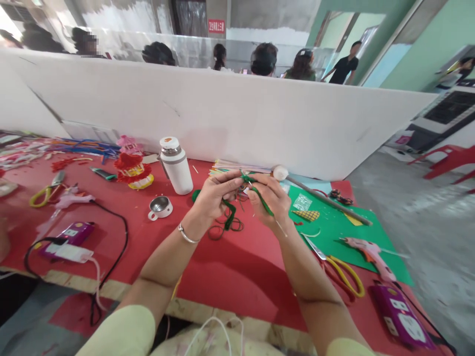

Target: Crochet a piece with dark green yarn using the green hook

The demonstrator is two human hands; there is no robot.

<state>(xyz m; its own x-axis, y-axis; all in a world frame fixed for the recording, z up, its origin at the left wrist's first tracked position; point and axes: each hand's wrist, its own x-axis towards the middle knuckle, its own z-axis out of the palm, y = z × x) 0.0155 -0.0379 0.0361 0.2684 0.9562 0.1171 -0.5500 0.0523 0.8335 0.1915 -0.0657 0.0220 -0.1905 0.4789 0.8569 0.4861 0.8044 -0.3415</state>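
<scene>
My left hand [213,195] pinches a small piece of green yarn work [247,178] between thumb and fingertips. In my right hand [276,195], closed beside it, is a crochet hook with a green handle [264,201]; its metal end meets the yarn. The two hands nearly touch above the red table. Green yarn [230,215] hangs below my left hand, and loose dark strands curl on the tabletop under it. Part of a green yarn ball [195,196] shows behind my left wrist. My fingers hide most of the stitches.
A white thermos [177,168] and its metal-lined cup [161,207] stand left of my hands. Right, on green sheet [386,237], are a glue gun [371,254] and yellow-handled scissors [345,274]. A purple power strip [401,316] sits nearby. A white partition [241,118] borders the back.
</scene>
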